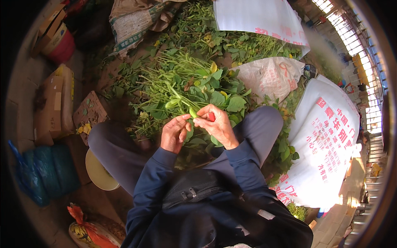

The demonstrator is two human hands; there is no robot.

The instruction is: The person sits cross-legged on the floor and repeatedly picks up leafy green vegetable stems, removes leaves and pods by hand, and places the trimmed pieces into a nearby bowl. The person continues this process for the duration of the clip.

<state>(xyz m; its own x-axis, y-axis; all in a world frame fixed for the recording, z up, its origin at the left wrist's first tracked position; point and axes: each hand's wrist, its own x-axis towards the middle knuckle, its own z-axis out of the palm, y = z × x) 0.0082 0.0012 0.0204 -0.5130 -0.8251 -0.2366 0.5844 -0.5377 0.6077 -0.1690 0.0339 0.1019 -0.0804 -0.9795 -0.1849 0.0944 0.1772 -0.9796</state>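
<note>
My right hand (217,124) pinches a green bean stem with pods (173,102) between thumb and fingers; a small red object (211,117) shows at its fingers, its kind unclear. Just left of it, my left hand (176,131) has its thumb and forefinger at the tip of a green pod (193,112) on that stem. The fingertips of both hands nearly meet. Beyond them lies a large heap of cut bean plants (167,71), with pods, stems and leaves, some yellow.
White printed sheets (322,133) and a woven sack (273,76) lie right, another sheet (257,15) over plants at top. Left are a cream bowl (100,173), cardboard box (49,108), blue plastic bundle (49,170) and pink bucket (62,46). An old sack (130,26) lies top left.
</note>
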